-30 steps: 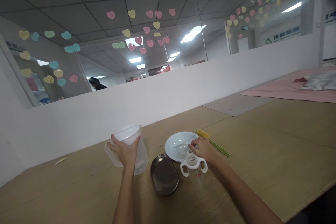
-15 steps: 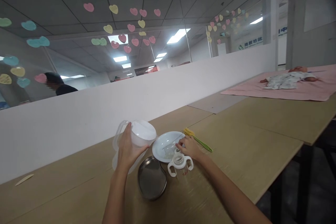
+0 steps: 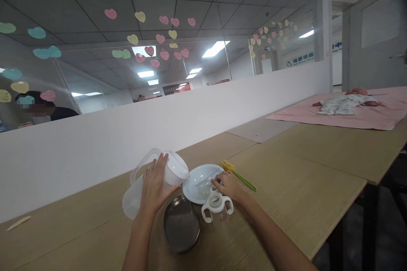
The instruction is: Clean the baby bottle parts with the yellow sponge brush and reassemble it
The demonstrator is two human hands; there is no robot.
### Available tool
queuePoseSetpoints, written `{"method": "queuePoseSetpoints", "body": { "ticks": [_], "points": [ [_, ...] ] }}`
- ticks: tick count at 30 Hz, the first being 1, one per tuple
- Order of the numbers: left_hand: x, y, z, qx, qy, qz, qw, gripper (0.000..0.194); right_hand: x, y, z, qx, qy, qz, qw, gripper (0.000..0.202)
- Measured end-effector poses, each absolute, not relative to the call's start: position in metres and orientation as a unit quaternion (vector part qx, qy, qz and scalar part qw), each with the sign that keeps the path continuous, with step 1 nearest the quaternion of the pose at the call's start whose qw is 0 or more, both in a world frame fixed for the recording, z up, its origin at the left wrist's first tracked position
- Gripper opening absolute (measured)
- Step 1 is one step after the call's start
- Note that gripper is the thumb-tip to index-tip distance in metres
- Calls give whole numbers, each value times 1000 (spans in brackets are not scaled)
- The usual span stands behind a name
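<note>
My left hand (image 3: 155, 184) is wrapped round a translucent white pitcher (image 3: 133, 197), which is tipped so its white lid (image 3: 177, 166) leans over the left rim of a white bowl (image 3: 190, 178). My right hand (image 3: 227, 184) is closed at the bowl's right rim, fingertips pinched on something too small to make out. A clear item (image 3: 204, 187) lies in the bowl. Just below that hand stands an open clear bottle (image 3: 219, 218) with a white two-handled collar (image 3: 216, 204). A metal kidney-shaped tray (image 3: 182, 224) sits below the bowl.
Behind the bowl lies a yellow-headed brush (image 3: 243, 178) with a green handle. A flat pale stick (image 3: 19, 223) is at the far left of the table (image 3: 305, 194). A doll (image 3: 341, 103) rests on a pink cloth (image 3: 295, 112). Beyond the low wall, a person (image 3: 47, 108) shows through glass.
The pitcher in my left hand has tilted further toward the bowl, its base swinging left. My right hand remains by the bowl's rim. Behind the glass, the person has moved left.
</note>
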State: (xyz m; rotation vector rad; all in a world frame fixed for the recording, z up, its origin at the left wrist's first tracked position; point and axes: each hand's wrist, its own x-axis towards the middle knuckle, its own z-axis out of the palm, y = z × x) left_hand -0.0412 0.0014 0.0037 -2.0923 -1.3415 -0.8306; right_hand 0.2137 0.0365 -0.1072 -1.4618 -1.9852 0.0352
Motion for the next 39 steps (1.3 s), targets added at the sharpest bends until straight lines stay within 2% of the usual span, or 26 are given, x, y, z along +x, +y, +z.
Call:
{"method": "queuePoseSetpoints", "body": {
  "ticks": [9, 15, 18, 22, 29, 35, 39],
  "points": [
    [-27, -7, 15, -785, -481, -297, 252, 90, 212, 38, -111, -563, -748, 8, 352, 36],
    [-14, -34, 40, -777, -470, -380, 175, 107, 215, 39, -108, -563, -729, -31, 389, 34],
    [-7, -48, 49, -786, -480, -369, 126, 110, 219, 42, -108, -574, -712, -47, 402, 36],
    [2, -53, 47, -835, -452, -300, 96, 105, 223, 46, -111, -578, -712, -49, 396, 36],
    [10, -44, 40, -878, -407, -222, 118, 100, 223, 47, -112, -580, -713, -61, 389, 38],
    [4, -47, 43, -853, -440, -269, 82, 96, 224, 46, -110, -590, -687, -61, 420, 32],
    [-9, -48, 46, -814, -476, -326, 70, 90, 235, 43, -107, -705, -535, -31, 465, 33]
  ]
}}
